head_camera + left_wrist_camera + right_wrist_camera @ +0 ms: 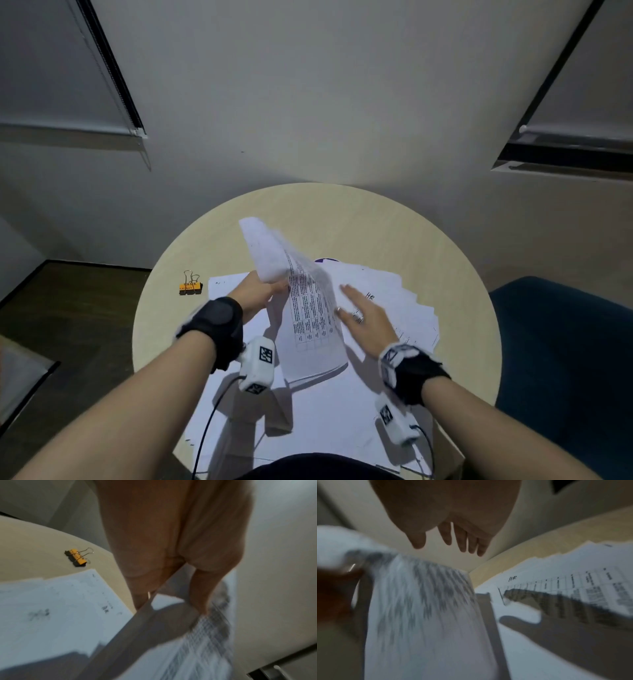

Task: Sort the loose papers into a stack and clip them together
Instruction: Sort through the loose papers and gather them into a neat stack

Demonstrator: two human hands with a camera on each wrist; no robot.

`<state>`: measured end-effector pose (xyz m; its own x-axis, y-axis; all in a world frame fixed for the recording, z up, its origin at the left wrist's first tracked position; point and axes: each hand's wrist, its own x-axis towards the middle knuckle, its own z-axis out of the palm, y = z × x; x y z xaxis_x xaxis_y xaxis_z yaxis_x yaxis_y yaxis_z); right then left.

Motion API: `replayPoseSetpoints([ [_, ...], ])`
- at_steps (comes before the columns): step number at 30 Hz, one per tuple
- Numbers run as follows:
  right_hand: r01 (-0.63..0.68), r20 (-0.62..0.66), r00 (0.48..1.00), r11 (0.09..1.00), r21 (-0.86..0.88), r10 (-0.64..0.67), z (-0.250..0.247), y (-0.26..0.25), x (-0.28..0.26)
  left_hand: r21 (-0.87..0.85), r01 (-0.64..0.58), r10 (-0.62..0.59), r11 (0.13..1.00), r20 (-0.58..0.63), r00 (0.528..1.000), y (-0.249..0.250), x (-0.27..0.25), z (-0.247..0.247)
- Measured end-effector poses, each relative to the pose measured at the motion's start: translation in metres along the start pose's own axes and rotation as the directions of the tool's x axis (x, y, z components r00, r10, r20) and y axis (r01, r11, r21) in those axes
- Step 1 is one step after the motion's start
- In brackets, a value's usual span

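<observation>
While the left hand (pixel 260 294) pinches a limp, light sheet (pixel 308 308) aloft by its edge above the papers (pixel 394 301) strewn mid-worktop (pixel 376 219), the flat, empty right hand (pixel 363 315) hovers, and gripping stiffer squared edges looks wiser.

Round pale wood-look worktop (pixel 394 219), against plain wall. Loose white papers (pixel 325 411) spread over near half, overlapping, edges fanned at right; some printed with tables, one marked "HR" by hand. Papers reach near edge. Small purple patch (pixel 327 260) shows behind papers at far side; cannot tell what it is. Orange binder clip (pixel 190 287) lies at left edge of worktop, just beside papers, wire handles up.
</observation>
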<state>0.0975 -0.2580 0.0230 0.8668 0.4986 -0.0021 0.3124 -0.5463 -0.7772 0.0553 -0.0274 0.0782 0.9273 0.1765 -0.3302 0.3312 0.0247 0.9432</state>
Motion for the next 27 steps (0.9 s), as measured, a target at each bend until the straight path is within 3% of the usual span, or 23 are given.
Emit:
replayPoseSetpoints([
  [1, -0.116, -0.055, 0.990, 0.980, 0.164, 0.127, -0.009, -0.003, 0.009, 0.041, -0.011, 0.008, 0.999, 0.081, 0.997, 0.007, -0.001, -0.005],
  [3, -0.250, 0.010, 0.961, 0.846, 0.471, 0.278, -0.027, -0.006, 0.024, 0.173, -0.036, -0.005, 0.984, 0.230, 0.973, 0.022, -0.001, -0.012],
  [5, -0.331, 0.157, 0.939, 0.684, 0.650, 0.306, -0.045, -0.005, 0.036, 0.285, -0.064, -0.020, 0.956, 0.282, 0.959, 0.035, 0.001, -0.018],
  [7, -0.315, 0.197, 0.948, 0.636, 0.704, 0.251, -0.062, -0.016, 0.041, 0.323, -0.087, 0.005, 0.943, 0.248, 0.969, 0.047, 0.002, -0.019],
  [10, -0.190, -0.006, 0.969, 0.760, 0.621, 0.247, -0.075, -0.028, 0.047, 0.302, -0.117, 0.087, 0.946, 0.113, 0.990, 0.050, 0.006, -0.019],
  [13, -0.084, -0.168, 0.961, 0.812, 0.578, 0.219, -0.075, -0.037, 0.051, 0.273, -0.186, 0.213, 0.944, -0.071, 0.975, 0.045, 0.005, -0.013],
  [17, -0.163, -0.153, 0.950, 0.851, 0.500, 0.272, -0.057, -0.030, 0.047, 0.147, -0.218, 0.245, 0.965, -0.202, 0.948, 0.018, 0.004, -0.007],
  [20, -0.212, -0.149, 0.936, 0.849, 0.483, 0.319, -0.044, -0.023, 0.044, 0.092, -0.111, 0.133, 0.989, -0.274, 0.953, -0.002, 0.000, -0.003],
  [22, -0.163, -0.192, 0.933, 0.834, 0.527, 0.304, -0.044, -0.030, 0.044, 0.133, -0.095, 0.133, 0.987, -0.313, 0.941, -0.004, 0.001, -0.002],
  [27, -0.008, -0.272, 0.947, 0.857, 0.515, 0.172, -0.052, -0.051, 0.047, 0.029, -0.318, 0.305, 0.948, -0.375, 0.875, 0.018, 0.001, -0.007],
])
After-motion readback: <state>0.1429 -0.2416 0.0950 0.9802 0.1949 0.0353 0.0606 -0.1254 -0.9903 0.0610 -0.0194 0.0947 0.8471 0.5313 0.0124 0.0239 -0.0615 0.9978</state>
